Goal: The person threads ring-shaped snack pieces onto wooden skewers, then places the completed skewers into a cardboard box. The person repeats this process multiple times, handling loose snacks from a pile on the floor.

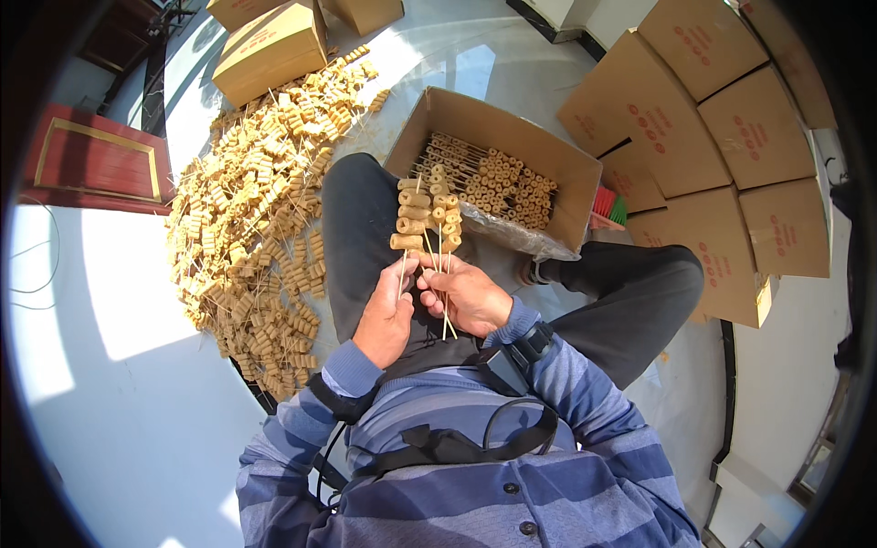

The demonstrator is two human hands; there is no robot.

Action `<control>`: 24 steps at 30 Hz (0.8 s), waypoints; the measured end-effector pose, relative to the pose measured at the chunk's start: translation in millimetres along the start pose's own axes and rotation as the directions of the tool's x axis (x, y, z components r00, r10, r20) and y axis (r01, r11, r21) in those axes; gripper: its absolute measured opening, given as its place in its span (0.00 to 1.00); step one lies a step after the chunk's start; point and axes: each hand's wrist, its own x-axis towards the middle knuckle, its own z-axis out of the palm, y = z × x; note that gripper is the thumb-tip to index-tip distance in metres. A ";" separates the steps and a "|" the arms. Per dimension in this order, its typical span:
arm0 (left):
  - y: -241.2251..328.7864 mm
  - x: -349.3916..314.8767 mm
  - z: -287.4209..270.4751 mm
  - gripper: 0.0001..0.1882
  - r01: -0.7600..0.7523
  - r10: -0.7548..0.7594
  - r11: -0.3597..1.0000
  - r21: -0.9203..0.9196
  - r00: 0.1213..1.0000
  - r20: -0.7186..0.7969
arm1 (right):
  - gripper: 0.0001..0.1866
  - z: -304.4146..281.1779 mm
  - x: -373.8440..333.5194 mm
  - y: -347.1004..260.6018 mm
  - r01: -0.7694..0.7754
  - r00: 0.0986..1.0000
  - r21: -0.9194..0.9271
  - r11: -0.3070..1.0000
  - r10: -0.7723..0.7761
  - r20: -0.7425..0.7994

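Several skewers (411,219) threaded with tan, ring-shaped food pieces stand up from my two hands above my lap. My left hand (387,315) is closed, with thumb and fingers pinching one thin stick. Beside it, my right hand (470,297) is closed around a few more sticks, whose bare ends poke out below the fingers. The food pieces sit on the upper part of the sticks, close together. Just beyond my hands, an open cardboard box (585,196) holds many such skewers laid in rows, with a clear plastic liner (521,239) at its near edge.
A large heap of loose skewers (265,192) covers the floor to my left. Closed cartons (274,55) stand behind it. Stacked cartons (722,137) rise at the right. A red and green brush (607,208) lies beside the open box. A red wooden panel (96,160) is at far left.
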 end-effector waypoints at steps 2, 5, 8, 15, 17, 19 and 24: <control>-4.8 9.2 -4.6 0.19 0.007 -0.040 0.963 -0.271 0.992 -0.117 | 0.09 -4.9 -2.5 1.8 0.013 0.994 -0.004 1.000 -0.013 -0.105; -7.5 14.5 -5.3 0.13 0.088 -0.215 0.807 -0.584 0.965 -0.153 | 0.09 -11.2 -6.4 0.7 0.057 0.997 0.053 0.997 -0.054 -0.053; -2.4 14.8 -2.3 0.14 0.151 -0.267 0.674 -0.723 0.962 -0.048 | 0.10 -9.2 -9.7 2.1 0.185 0.982 0.090 0.979 -0.186 0.002; 23.7 19.7 -5.5 0.13 0.113 -0.295 0.501 -0.858 0.954 -0.046 | 0.10 -7.5 -26.0 8.4 0.141 0.988 0.080 0.987 -0.135 -0.073; 27.0 18.0 -4.0 0.14 0.167 -0.322 0.542 -0.823 0.946 -0.020 | 0.09 -11.8 -30.1 8.3 0.064 0.996 0.042 0.997 -0.061 -0.064; 28.0 15.5 -4.1 0.16 0.195 -0.315 0.569 -0.799 0.949 0.007 | 0.08 -13.3 -33.6 8.6 0.001 0.993 -0.028 1.000 -0.004 -0.115; 27.1 12.1 -5.7 0.20 0.239 -0.262 0.583 -0.777 0.960 0.099 | 0.06 -1.0 -44.6 -1.6 0.200 0.969 -0.064 0.978 -0.207 -0.134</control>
